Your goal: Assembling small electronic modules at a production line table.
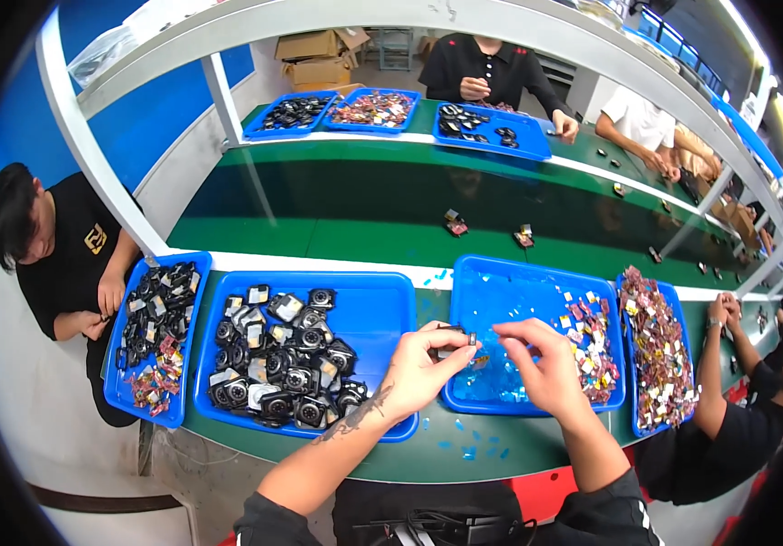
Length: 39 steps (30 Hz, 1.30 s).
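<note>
My left hand (428,364) pinches a small black watch case (451,331) between thumb and fingertips, over the left edge of a blue tray (519,266). Just right of it, my right hand (546,359) hovers above the same tray, fingers bent and apart, with nothing visible in them. This tray holds scattered clear-blue film pieces (496,378) and a pile of small red, white and yellow parts (592,350) on its right side. Left of my hands, another blue tray (369,300) holds many black watch cases (296,359) with round backs.
Blue trays with mixed parts stand at far left (189,273) and far right (674,305). Beyond runs a green conveyor belt (355,209) carrying a few loose parts. A metal frame (218,91) arches over the bench. Other people work at left, across and at right.
</note>
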Each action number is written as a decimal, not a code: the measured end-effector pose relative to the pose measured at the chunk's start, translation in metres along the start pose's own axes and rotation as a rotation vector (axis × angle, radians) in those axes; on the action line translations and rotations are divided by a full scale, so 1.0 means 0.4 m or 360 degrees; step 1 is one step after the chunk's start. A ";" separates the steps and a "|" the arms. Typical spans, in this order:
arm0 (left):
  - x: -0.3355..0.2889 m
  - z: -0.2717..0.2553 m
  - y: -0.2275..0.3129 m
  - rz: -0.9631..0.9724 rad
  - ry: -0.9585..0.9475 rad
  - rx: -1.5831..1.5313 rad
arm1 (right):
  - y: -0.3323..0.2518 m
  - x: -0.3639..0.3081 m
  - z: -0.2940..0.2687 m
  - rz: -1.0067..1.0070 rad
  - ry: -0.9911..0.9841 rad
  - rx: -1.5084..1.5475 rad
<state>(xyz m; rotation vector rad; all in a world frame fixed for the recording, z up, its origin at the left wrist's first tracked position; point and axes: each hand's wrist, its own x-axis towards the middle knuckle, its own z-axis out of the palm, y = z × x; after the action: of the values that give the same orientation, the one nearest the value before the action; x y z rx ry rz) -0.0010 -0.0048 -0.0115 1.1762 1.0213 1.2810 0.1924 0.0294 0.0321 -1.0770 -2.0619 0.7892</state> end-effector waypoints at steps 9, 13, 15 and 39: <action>-0.004 -0.017 0.012 -0.0246 -0.0249 -0.0207 | 0.049 0.009 0.047 0.0019 -0.0006 0.1141; 0.005 -0.020 -0.005 -0.0105 -0.0047 -0.0368 | 0.024 -0.021 0.017 0.0226 0.0136 0.0693; 0.004 -0.017 -0.005 0.0075 -0.0131 -0.0349 | -0.017 -0.018 0.022 0.0142 0.0029 0.0317; -0.007 -0.037 0.016 0.0182 0.0650 -0.0405 | -0.022 -0.027 0.067 0.0170 0.0131 0.0590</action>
<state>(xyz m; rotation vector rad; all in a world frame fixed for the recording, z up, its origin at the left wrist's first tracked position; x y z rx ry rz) -0.0169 -0.0070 -0.0074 0.8038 1.0515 1.7332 0.1723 0.0108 0.0199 -0.9953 -1.7128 1.1098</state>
